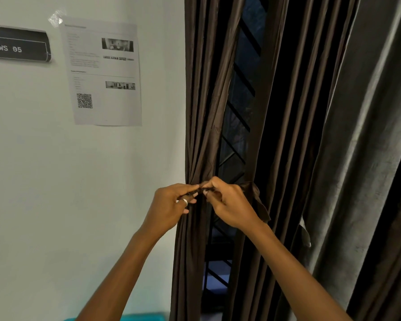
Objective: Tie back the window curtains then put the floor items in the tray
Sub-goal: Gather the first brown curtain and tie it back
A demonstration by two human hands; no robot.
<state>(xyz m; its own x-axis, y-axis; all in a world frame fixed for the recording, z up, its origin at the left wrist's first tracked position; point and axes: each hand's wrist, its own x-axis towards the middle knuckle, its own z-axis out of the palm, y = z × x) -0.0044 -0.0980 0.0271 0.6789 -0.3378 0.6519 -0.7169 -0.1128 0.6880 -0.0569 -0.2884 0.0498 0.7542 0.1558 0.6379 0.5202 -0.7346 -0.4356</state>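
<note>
Midway, pinches thin dark-brown fabric tie (252, 193) with curled fingers of left hand (171, 205) and right hand (227, 205), at wall-side edge of dark-brown pleated curtain (199, 112); open white wall (79, 181) leftward.

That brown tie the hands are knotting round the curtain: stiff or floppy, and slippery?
Probably floppy: the tie droops loosely beside the right hand. Likely slippery, since its fabric shines. Seemingly light: the left hand pinches it with fingertips alone.
</note>
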